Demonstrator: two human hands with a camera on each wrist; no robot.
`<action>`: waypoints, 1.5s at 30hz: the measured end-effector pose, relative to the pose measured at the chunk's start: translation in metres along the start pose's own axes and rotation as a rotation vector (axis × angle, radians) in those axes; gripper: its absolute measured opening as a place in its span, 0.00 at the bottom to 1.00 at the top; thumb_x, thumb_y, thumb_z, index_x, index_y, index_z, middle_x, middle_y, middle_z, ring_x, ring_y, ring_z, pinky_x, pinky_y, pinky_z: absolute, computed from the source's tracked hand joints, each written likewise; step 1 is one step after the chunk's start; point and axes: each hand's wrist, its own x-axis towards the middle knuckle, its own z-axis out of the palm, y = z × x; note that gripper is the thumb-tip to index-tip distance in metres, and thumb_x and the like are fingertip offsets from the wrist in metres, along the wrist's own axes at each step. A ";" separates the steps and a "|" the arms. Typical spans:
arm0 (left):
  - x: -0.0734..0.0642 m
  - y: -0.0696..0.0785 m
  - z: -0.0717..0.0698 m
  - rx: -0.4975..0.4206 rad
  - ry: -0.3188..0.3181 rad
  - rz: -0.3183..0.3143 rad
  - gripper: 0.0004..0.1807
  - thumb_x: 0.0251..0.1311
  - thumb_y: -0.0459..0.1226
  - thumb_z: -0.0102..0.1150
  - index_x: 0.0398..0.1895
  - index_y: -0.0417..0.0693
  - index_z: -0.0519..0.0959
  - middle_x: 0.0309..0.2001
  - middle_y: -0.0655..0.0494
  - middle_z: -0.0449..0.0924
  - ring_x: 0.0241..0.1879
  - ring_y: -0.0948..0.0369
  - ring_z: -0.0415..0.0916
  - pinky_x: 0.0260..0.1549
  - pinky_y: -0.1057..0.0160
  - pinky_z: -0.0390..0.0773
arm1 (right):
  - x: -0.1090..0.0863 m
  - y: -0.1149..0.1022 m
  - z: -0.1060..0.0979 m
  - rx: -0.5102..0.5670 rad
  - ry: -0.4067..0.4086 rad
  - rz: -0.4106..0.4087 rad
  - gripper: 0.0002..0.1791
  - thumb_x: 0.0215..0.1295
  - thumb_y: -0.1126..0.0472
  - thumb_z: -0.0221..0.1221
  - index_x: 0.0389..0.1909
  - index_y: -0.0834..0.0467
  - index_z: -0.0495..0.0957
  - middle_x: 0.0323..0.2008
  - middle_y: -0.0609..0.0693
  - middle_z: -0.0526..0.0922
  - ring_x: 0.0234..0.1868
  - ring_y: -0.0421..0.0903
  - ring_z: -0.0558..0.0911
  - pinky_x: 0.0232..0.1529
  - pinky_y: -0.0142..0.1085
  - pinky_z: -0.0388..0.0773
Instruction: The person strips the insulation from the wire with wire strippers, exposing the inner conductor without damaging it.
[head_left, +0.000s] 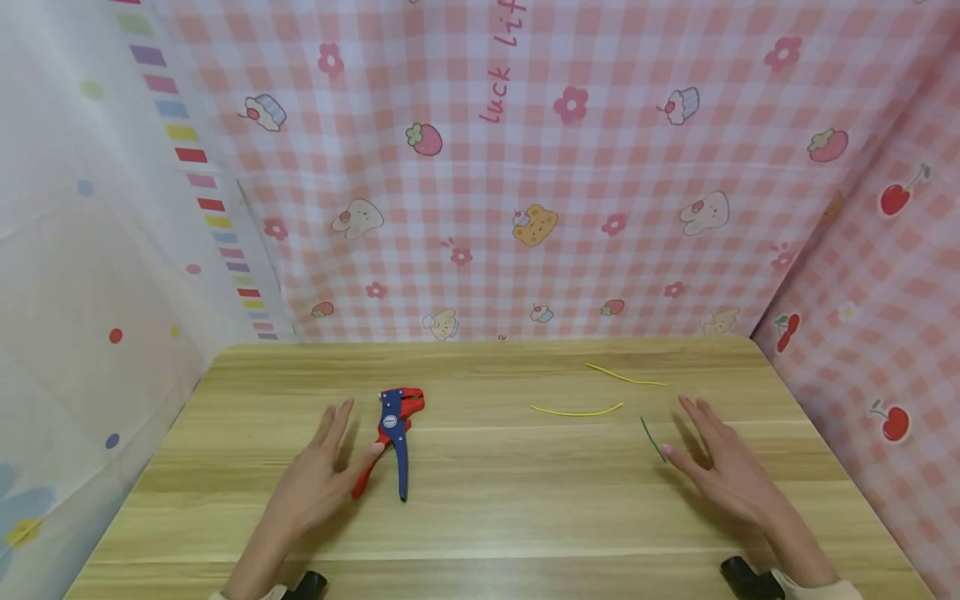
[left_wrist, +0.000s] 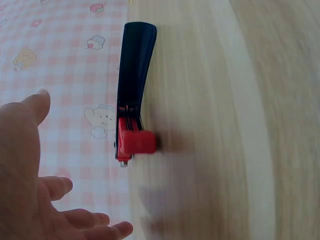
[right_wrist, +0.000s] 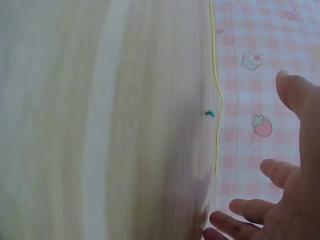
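Your left hand (head_left: 317,477) had its fingers apart, with the pliers (head_left: 393,423) at its two o'clock on the table (head_left: 510,508). Your right hand (head_left: 726,477), fingers also apart, had the green wire (head_left: 651,438) at ten o'clock, two yellow wires (head_left: 577,414) beyond.

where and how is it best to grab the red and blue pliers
Probably round both handles, with the left hand coming from the near side: the pliers lie jaws at the far end, handles spread apart at the near end, and that hand is closest.
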 end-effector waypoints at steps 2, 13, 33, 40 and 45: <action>0.000 0.003 0.000 -0.008 0.019 0.006 0.49 0.69 0.70 0.43 0.84 0.61 0.40 0.82 0.37 0.43 0.74 0.30 0.57 0.65 0.24 0.63 | 0.001 -0.002 0.001 0.012 0.008 -0.002 0.47 0.72 0.41 0.60 0.83 0.52 0.48 0.79 0.71 0.50 0.75 0.77 0.56 0.66 0.77 0.55; 0.006 0.012 0.006 -0.105 0.149 0.051 0.46 0.71 0.62 0.53 0.81 0.47 0.55 0.62 0.37 0.80 0.57 0.43 0.84 0.59 0.36 0.78 | 0.006 -0.014 0.004 0.077 0.004 0.005 0.47 0.69 0.42 0.64 0.79 0.59 0.56 0.74 0.70 0.63 0.73 0.73 0.63 0.68 0.71 0.62; 0.024 0.022 0.027 -0.188 0.124 -0.065 0.42 0.59 0.53 0.72 0.71 0.40 0.70 0.46 0.49 0.81 0.34 0.60 0.71 0.30 0.66 0.67 | 0.018 -0.021 0.024 0.052 0.015 0.069 0.35 0.66 0.49 0.68 0.67 0.65 0.72 0.59 0.63 0.73 0.55 0.58 0.77 0.53 0.51 0.76; 0.028 0.028 0.031 -0.159 0.083 -0.144 0.47 0.52 0.57 0.75 0.70 0.42 0.69 0.44 0.50 0.79 0.37 0.57 0.71 0.31 0.64 0.65 | 0.022 -0.027 0.027 0.021 0.041 0.097 0.31 0.64 0.53 0.70 0.62 0.66 0.75 0.48 0.58 0.77 0.47 0.52 0.77 0.48 0.43 0.76; 0.030 0.031 0.031 -0.166 0.073 -0.176 0.46 0.51 0.55 0.77 0.69 0.42 0.70 0.43 0.50 0.80 0.39 0.56 0.73 0.33 0.64 0.67 | 0.025 -0.029 0.026 0.018 0.041 0.107 0.26 0.63 0.55 0.70 0.57 0.66 0.78 0.41 0.55 0.79 0.43 0.49 0.77 0.43 0.39 0.74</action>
